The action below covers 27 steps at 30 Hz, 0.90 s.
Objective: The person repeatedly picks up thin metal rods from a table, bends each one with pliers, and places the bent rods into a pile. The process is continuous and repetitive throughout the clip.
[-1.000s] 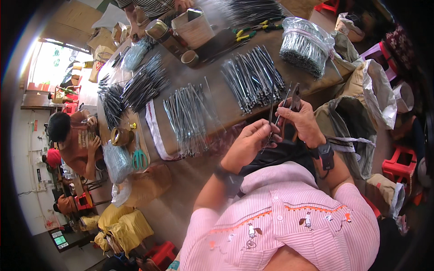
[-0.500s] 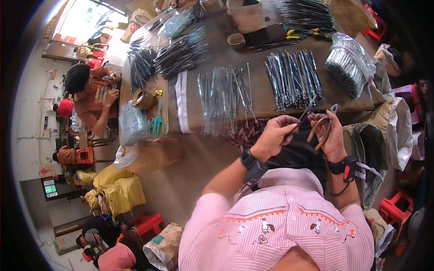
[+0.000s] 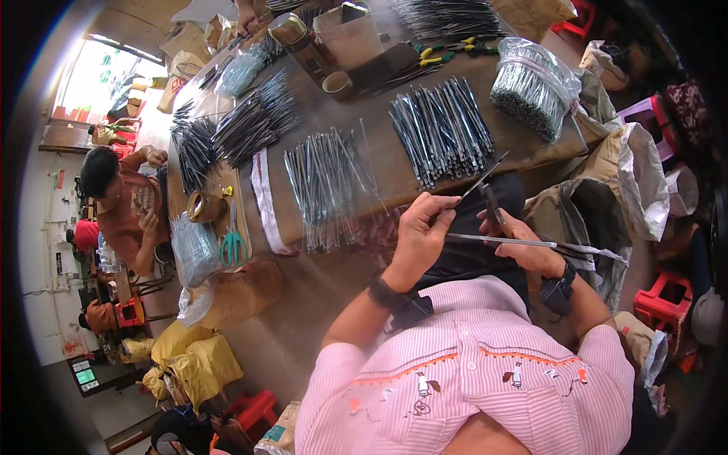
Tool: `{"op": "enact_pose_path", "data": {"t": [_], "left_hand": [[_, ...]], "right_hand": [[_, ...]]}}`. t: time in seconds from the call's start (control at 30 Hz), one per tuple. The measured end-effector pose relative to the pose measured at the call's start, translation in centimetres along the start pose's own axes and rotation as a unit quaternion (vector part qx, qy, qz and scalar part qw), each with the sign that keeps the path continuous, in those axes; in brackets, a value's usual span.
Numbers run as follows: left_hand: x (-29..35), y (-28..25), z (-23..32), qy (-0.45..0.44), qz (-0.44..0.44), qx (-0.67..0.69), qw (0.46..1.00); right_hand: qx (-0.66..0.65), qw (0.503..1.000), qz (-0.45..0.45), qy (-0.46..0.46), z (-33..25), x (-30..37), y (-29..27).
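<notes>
My left hand (image 3: 422,231) is closed, pinching a thin dark metal strip (image 3: 483,177) that points up and away to the right. From beneath its fingers a silver strip (image 3: 504,240) runs rightward in front of my right hand; whether both are one piece I cannot tell. Closed around a pair of pliers (image 3: 491,203) is my right hand (image 3: 525,241); the pliers show edge-on, their jaws hard to make out. Just beyond both hands, a bundle of dark shiny strips (image 3: 441,133) lies on the table (image 3: 523,163). Lighter strips (image 3: 330,186) lie spread to its left.
A plastic-wrapped bundle of strips (image 3: 535,87) stands at the table's right corner. Teal scissors (image 3: 233,246), a tape roll (image 3: 206,206), a cup (image 3: 337,85) and a flask (image 3: 297,45) are farther left. Open sacks (image 3: 584,212) stand right. A co-worker (image 3: 125,201) sits left.
My left hand has moved left and tilted up with the strip. The pliers have turned edge-on in my right hand, and a silver strip now shows across it. The view has shifted.
</notes>
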<state>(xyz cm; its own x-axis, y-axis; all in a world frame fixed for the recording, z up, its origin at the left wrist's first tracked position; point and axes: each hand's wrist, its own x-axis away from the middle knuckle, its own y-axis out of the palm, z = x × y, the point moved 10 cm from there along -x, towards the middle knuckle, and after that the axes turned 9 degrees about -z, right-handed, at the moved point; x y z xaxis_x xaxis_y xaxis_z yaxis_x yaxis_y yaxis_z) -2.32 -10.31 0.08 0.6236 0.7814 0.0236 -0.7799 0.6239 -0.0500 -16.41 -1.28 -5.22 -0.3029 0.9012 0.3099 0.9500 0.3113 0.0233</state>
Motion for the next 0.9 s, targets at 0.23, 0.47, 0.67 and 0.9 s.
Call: {"op": "enact_pose_path", "data": {"t": [0.23, 0.47, 0.67, 0.9], "left_hand": [[-0.1, 0.3, 1.0, 0.031, -0.005, -0.058, 0.998], [-0.2, 0.2, 1.2, 0.031, 0.006, -0.05, 0.998], [-0.4, 0.5, -0.2, -0.011, 0.001, -0.019, 1.0], [-0.7, 0.9, -0.4, 0.027, -0.001, -0.043, 0.999]], "right_hand": [[0.301, 0.947, 0.091, -0.062, -4.2, 0.6, -1.4], [0.268, 0.954, 0.1, -0.09, -4.2, 0.6, -1.7], [0.29, 0.947, 0.091, -0.105, -4.4, 0.4, -1.2], [0.375, 0.91, 0.128, -0.119, -5.4, 0.4, -1.6]]}}
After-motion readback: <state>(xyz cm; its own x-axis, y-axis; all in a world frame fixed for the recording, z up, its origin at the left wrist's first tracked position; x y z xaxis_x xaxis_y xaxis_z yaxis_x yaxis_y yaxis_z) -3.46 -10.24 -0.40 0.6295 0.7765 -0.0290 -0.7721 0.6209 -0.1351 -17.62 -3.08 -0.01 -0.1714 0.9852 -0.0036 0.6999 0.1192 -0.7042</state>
